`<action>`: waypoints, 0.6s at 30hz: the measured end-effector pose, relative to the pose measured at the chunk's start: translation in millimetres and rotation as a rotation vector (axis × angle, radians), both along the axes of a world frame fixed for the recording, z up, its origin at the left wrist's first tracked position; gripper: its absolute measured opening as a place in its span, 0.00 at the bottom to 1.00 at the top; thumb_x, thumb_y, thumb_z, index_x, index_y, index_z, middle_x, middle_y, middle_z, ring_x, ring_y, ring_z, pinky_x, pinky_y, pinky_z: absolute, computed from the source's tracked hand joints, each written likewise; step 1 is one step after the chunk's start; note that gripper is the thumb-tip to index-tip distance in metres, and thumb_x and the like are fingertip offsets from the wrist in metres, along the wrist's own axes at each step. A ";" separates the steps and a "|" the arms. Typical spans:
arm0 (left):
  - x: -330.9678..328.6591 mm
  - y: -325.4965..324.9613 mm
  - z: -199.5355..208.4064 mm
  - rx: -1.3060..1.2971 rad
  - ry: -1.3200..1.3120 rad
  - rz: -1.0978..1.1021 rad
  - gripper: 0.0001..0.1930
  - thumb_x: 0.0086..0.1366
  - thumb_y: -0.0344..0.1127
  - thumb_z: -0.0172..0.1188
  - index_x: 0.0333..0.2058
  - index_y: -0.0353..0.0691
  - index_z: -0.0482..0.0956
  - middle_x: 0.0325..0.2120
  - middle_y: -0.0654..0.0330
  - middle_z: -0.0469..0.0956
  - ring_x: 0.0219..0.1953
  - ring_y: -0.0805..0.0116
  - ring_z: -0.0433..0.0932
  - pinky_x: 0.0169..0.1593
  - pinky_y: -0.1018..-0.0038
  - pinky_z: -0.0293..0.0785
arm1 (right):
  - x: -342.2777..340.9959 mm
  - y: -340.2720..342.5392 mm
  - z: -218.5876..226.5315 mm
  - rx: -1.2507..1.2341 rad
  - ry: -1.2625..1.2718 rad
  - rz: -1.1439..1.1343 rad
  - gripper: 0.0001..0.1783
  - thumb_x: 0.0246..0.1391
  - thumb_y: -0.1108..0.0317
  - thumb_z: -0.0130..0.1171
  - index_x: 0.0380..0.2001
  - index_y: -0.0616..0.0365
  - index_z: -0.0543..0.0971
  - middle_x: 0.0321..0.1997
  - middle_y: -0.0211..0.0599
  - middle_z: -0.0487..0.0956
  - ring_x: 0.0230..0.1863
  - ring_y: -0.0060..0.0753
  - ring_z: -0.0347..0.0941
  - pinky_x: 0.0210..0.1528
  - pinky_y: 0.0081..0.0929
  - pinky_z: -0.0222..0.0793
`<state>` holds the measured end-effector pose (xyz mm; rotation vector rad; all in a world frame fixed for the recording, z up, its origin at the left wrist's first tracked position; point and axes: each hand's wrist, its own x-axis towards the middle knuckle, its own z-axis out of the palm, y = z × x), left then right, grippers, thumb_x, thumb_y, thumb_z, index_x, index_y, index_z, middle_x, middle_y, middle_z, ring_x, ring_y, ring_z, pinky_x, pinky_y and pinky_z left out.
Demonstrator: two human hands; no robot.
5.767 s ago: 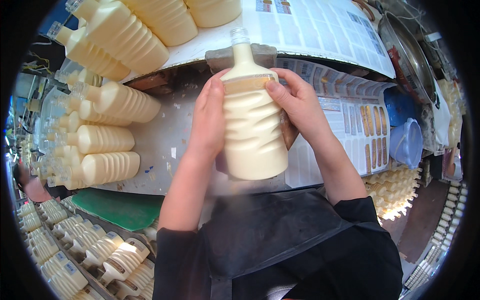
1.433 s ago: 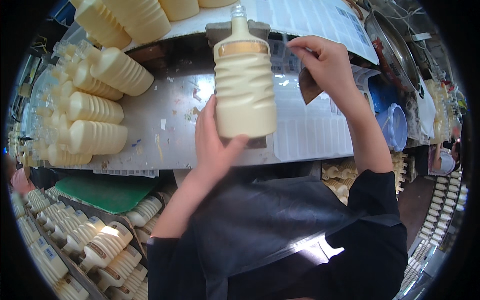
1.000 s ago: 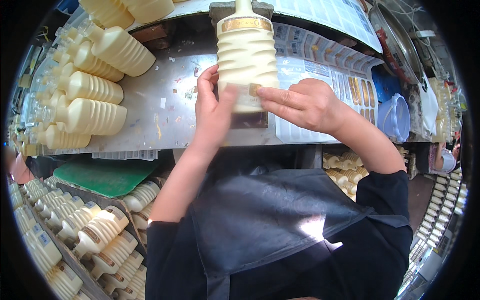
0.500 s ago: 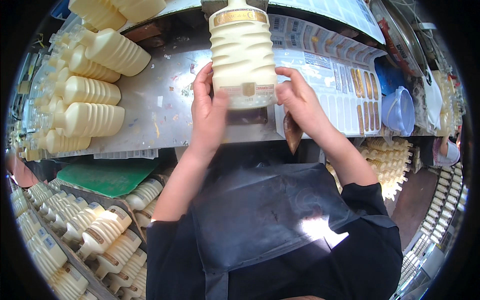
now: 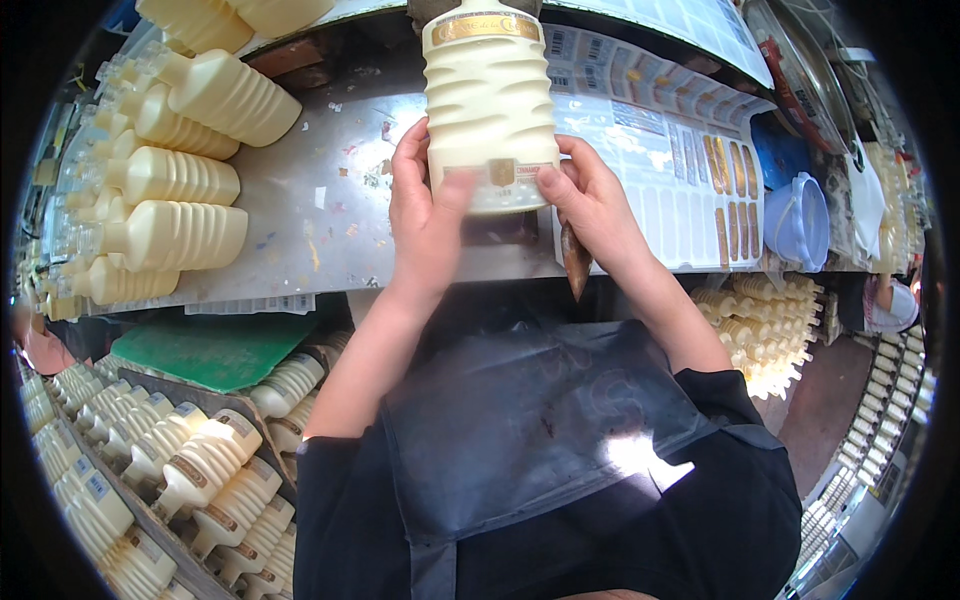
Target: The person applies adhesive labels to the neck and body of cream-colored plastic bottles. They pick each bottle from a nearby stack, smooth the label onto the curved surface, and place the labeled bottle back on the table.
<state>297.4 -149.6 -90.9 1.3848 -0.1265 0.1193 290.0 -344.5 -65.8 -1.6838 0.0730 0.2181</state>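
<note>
A cream-coloured bottle (image 5: 489,105) with wavy ridges stands before me at the back of the bench, its neck toward a dark holder at the top edge. A gold label crosses its shoulder, and a clear label with a gold emblem (image 5: 502,173) lies across its lower front. My left hand (image 5: 425,215) grips the lower left side, its slightly blurred thumb on the label. On the lower right side, my right hand (image 5: 597,212) presses its thumb on the label's other end. A brown pointed tool (image 5: 575,262) sticks out below the right palm, its other end hidden.
Several unlabelled cream bottles (image 5: 185,237) lie stacked along the left of the metal bench (image 5: 330,245). Label sheets (image 5: 660,215) spread to the right, beside a pale blue bucket (image 5: 798,222). Crates of labelled bottles (image 5: 215,465) and a green board (image 5: 215,350) are at lower left.
My right thumb has come down onto the label's right end. The left thumb has slid right across it. The brown tool has tilted more upright with the right hand.
</note>
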 end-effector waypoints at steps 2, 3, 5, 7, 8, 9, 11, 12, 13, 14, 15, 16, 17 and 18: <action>1.4 6.5 -1.4 -0.132 0.035 -0.040 0.34 0.75 0.42 0.58 0.70 0.30 0.57 0.64 0.49 0.67 0.65 0.62 0.67 0.69 0.66 0.62 | 2.1 -6.0 6.3 0.010 0.033 0.027 0.31 0.67 0.52 0.60 0.62 0.65 0.72 0.33 0.30 0.79 0.33 0.19 0.74 0.36 0.22 0.71; 1.6 9.4 -2.1 -0.184 0.069 -0.054 0.34 0.75 0.42 0.58 0.71 0.30 0.56 0.65 0.49 0.67 0.66 0.62 0.67 0.69 0.66 0.62 | 4.5 -11.4 10.4 0.046 0.054 0.044 0.30 0.68 0.52 0.59 0.63 0.64 0.73 0.34 0.31 0.79 0.34 0.20 0.74 0.37 0.23 0.71; -2.3 13.3 -3.1 -0.192 0.039 -0.094 0.34 0.76 0.41 0.57 0.72 0.30 0.55 0.66 0.50 0.66 0.67 0.63 0.66 0.70 0.67 0.61 | 2.8 -13.0 12.8 0.029 0.053 0.050 0.28 0.69 0.53 0.58 0.63 0.62 0.73 0.35 0.33 0.81 0.36 0.22 0.75 0.40 0.25 0.73; -5.1 13.2 -4.2 -0.158 0.043 -0.098 0.35 0.76 0.40 0.57 0.73 0.31 0.54 0.67 0.51 0.65 0.68 0.63 0.65 0.70 0.67 0.60 | -2.3 -6.7 9.2 -0.054 -0.028 0.052 0.27 0.70 0.54 0.56 0.63 0.61 0.74 0.37 0.35 0.81 0.37 0.23 0.76 0.42 0.26 0.73; -5.5 11.1 -4.6 -0.127 0.050 -0.087 0.35 0.76 0.40 0.57 0.73 0.31 0.54 0.67 0.51 0.65 0.68 0.63 0.65 0.71 0.67 0.59 | -2.8 -3.9 6.4 -0.070 -0.016 0.027 0.27 0.70 0.54 0.56 0.63 0.61 0.74 0.37 0.36 0.82 0.37 0.24 0.76 0.43 0.27 0.74; -5.6 9.9 -4.8 -0.096 0.058 -0.074 0.35 0.76 0.40 0.57 0.73 0.32 0.54 0.68 0.51 0.65 0.69 0.63 0.64 0.71 0.67 0.59 | -2.7 0.0 2.5 -0.063 -0.041 0.020 0.28 0.69 0.53 0.57 0.64 0.60 0.74 0.37 0.37 0.82 0.37 0.24 0.76 0.43 0.27 0.74; -5.2 9.7 -4.3 -0.113 0.067 -0.079 0.35 0.76 0.40 0.57 0.73 0.32 0.54 0.68 0.51 0.65 0.68 0.63 0.64 0.71 0.66 0.59 | -1.8 1.3 -2.4 -0.061 -0.073 0.011 0.28 0.69 0.53 0.58 0.64 0.60 0.74 0.37 0.37 0.82 0.37 0.24 0.76 0.43 0.26 0.74; -5.4 9.8 -4.1 -0.119 0.082 -0.077 0.35 0.75 0.39 0.57 0.73 0.32 0.54 0.68 0.51 0.65 0.68 0.63 0.65 0.71 0.66 0.58 | -1.6 0.9 -4.1 -0.065 -0.079 0.007 0.29 0.68 0.53 0.58 0.64 0.61 0.74 0.37 0.37 0.82 0.37 0.24 0.76 0.43 0.26 0.74; -5.6 10.0 -4.1 -0.116 0.074 -0.080 0.35 0.75 0.39 0.57 0.73 0.32 0.54 0.67 0.51 0.65 0.68 0.63 0.65 0.71 0.66 0.58 | -1.7 0.5 -5.6 -0.070 -0.083 0.004 0.29 0.68 0.53 0.59 0.63 0.61 0.74 0.36 0.37 0.82 0.37 0.24 0.76 0.42 0.26 0.73; -5.6 10.2 -4.1 -0.111 0.074 -0.079 0.35 0.75 0.39 0.57 0.73 0.32 0.54 0.67 0.51 0.65 0.68 0.63 0.65 0.71 0.66 0.58 | -1.8 0.3 -6.7 -0.063 -0.080 0.002 0.29 0.67 0.53 0.59 0.63 0.61 0.74 0.36 0.37 0.82 0.37 0.24 0.76 0.42 0.26 0.73; -5.6 10.4 -4.2 -0.106 0.070 -0.077 0.35 0.75 0.38 0.57 0.73 0.32 0.54 0.67 0.51 0.65 0.68 0.63 0.65 0.71 0.66 0.58 | -1.7 0.2 -7.4 -0.057 -0.076 0.001 0.29 0.67 0.53 0.59 0.63 0.61 0.74 0.36 0.37 0.82 0.37 0.23 0.76 0.42 0.26 0.73; -5.4 10.7 -4.3 -0.099 0.072 -0.077 0.35 0.75 0.38 0.56 0.73 0.32 0.54 0.68 0.51 0.65 0.68 0.62 0.65 0.71 0.66 0.58 | -1.6 0.3 -7.8 -0.051 -0.073 -0.001 0.29 0.67 0.53 0.60 0.63 0.61 0.74 0.35 0.37 0.82 0.36 0.23 0.76 0.42 0.25 0.73; -4.9 11.0 -4.5 -0.091 0.071 -0.075 0.34 0.75 0.38 0.56 0.73 0.32 0.54 0.68 0.51 0.65 0.68 0.62 0.65 0.71 0.66 0.58 | -1.6 0.5 -7.8 -0.053 -0.071 -0.003 0.29 0.67 0.53 0.60 0.63 0.61 0.74 0.35 0.37 0.82 0.36 0.23 0.76 0.41 0.25 0.73; -4.4 11.3 -4.8 -0.082 0.079 -0.071 0.34 0.75 0.37 0.56 0.73 0.32 0.54 0.68 0.51 0.64 0.68 0.62 0.65 0.71 0.66 0.58 | -1.7 0.9 -7.6 -0.056 -0.069 -0.005 0.29 0.67 0.53 0.60 0.63 0.62 0.74 0.35 0.36 0.82 0.36 0.23 0.76 0.41 0.25 0.73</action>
